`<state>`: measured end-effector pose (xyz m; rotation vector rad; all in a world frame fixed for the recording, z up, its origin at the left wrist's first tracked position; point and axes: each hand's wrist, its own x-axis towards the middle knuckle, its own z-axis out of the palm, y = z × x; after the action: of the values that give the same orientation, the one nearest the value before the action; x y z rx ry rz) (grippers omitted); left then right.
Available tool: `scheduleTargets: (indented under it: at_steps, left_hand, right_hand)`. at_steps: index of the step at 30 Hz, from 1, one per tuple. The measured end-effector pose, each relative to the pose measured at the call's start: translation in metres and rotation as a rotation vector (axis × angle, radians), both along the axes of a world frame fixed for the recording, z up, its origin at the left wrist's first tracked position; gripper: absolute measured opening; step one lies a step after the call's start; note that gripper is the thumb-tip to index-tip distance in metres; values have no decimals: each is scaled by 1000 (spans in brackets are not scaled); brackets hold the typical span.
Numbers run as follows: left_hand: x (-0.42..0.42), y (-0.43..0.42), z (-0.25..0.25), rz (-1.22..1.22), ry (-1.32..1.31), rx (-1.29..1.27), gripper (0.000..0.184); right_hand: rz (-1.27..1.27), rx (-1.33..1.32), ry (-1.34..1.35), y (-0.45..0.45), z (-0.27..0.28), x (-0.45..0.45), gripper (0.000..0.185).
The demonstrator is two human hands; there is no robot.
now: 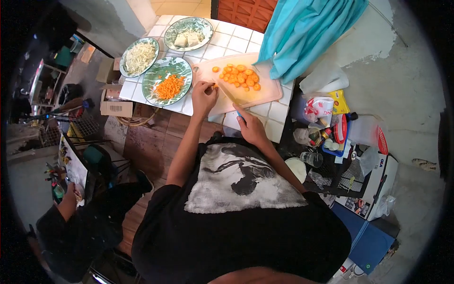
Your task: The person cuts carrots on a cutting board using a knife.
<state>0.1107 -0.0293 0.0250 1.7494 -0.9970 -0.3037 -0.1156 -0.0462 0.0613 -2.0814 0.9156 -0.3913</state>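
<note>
My right hand (250, 127) is wrapped round the handle of a knife (228, 94), whose blade slants up and left over the pink cutting board (260, 98). At the board's left edge my left hand (205, 98) is pinched by a small orange carrot piece (215, 86), close to the blade's tip. Sliced carrot rounds (242, 75) lie heaped on the board's upper middle. Beside my left hand, a green-patterned plate (153, 71) holds carrot strips (170, 87).
Behind stand a plate of pale shreds (140, 57) and a plate with pale blocks (187, 39) on the tiled table (277, 112). A teal cloth (302, 35) hangs at the back right. Packages and containers crowd the right side. Another person (85, 227) is at the lower left.
</note>
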Motion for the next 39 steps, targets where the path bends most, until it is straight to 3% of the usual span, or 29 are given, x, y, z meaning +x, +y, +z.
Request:
scheduleTargets:
  at_steps: [29, 39]
  left_hand:
    - [0, -1, -5, 33, -23, -40, 14]
    - [2, 1, -8, 31, 12, -14, 18]
  right_hand:
    - [106, -56, 442, 12, 47, 12, 57]
    - [108, -36, 381, 10, 52, 13, 61]
